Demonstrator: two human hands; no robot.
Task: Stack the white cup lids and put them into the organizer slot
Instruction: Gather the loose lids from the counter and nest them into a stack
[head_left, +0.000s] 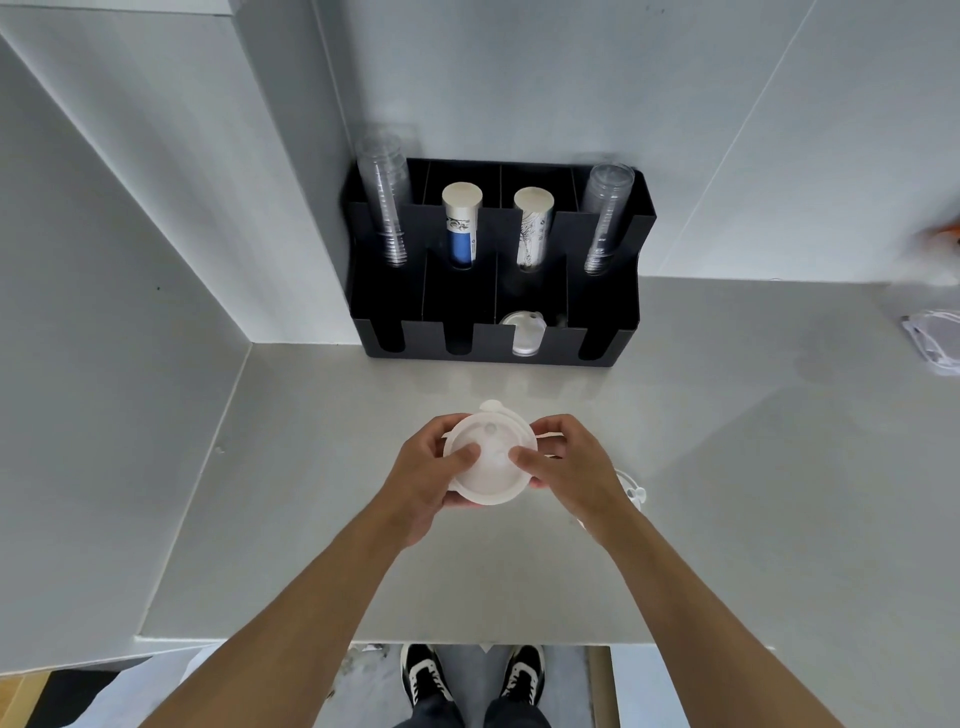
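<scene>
I hold a stack of white cup lids (491, 460) between both hands above the middle of the grey counter. My left hand (431, 475) grips its left side, thumb on top. My right hand (571, 467) grips its right side the same way. Another white lid (631, 491) lies on the counter, mostly hidden behind my right wrist. The black organizer (597, 299) stands against the back wall. Its third front slot from the left holds some white lids (523, 332); the other front slots look dark.
The organizer's back row holds two stacks of clear cups (387, 202) (602, 218) and two stacks of paper cups (460, 223) (532, 223). White walls close off the left and back. A clear plastic packet (935, 343) lies at the counter's right edge. The counter's front edge is near my feet.
</scene>
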